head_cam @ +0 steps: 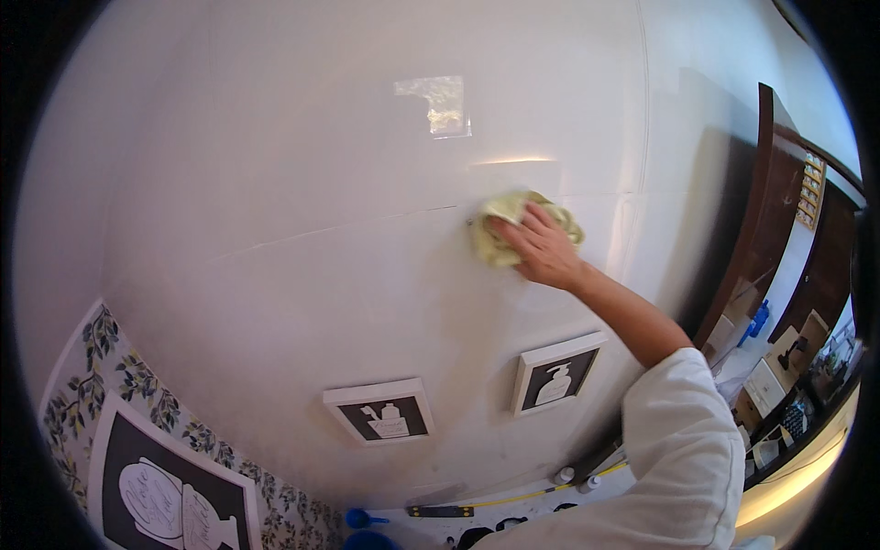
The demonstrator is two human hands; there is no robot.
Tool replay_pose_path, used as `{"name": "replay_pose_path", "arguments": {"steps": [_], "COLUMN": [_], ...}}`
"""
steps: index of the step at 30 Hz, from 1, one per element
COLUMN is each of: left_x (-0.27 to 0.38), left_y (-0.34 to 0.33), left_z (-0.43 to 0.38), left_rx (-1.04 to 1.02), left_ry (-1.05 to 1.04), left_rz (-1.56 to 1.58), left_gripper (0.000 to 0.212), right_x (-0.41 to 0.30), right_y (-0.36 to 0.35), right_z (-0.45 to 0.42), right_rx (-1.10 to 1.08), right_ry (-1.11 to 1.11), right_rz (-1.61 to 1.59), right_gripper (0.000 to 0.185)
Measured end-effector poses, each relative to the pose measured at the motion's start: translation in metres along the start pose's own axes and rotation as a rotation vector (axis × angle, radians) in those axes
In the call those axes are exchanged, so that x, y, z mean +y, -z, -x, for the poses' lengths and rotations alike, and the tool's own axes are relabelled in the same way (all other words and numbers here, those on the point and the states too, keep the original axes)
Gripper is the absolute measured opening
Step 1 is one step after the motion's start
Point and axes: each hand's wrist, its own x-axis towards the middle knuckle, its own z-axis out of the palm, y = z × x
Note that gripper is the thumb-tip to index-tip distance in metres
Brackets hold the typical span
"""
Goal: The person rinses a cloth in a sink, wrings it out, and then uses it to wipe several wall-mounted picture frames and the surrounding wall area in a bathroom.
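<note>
My right hand [540, 247] is pressed on a crumpled pale yellow-green cloth [495, 247], holding it flat against a glossy white wall [309, 295]. The cloth is slightly blurred and bunches around my fingertips. It lies over a thin horizontal seam in the wall, with a small dark spot at its left edge. Above it, bright patches of reflected light show on the wall. My left hand is out of view.
Two framed pictures [378, 412] [558, 375] hang below my hand. A larger framed picture [172, 481] is on the leaf-patterned wall at lower left. On the floor are a blue dipper [364, 518] and a yellow-handled tool [522, 496]. A brown door [763, 206] stands at right.
</note>
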Motion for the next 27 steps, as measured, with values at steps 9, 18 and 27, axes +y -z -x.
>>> {"name": "replay_pose_path", "arguments": {"steps": [9, 18, 27], "left_x": [-0.006, -0.020, -0.004], "left_y": [-0.003, 0.002, 0.010], "left_z": [0.007, 0.011, 0.023], "left_rx": [0.033, 0.100, 0.066], "left_ry": [-0.162, -0.153, -0.006], "left_rz": [0.225, 0.327, 0.333], "left_gripper": [0.080, 0.077, 0.082], "right_x": [-0.012, -0.079, -0.067], "right_y": [0.006, -0.046, -0.012], "right_z": [-0.037, 0.012, -0.207], "right_rx": [0.110, 0.069, 0.535], "right_ry": [0.044, 0.067, -0.108], "right_rz": [0.082, 0.007, 0.107], "right_gripper": [0.066, 0.054, 0.057]}}
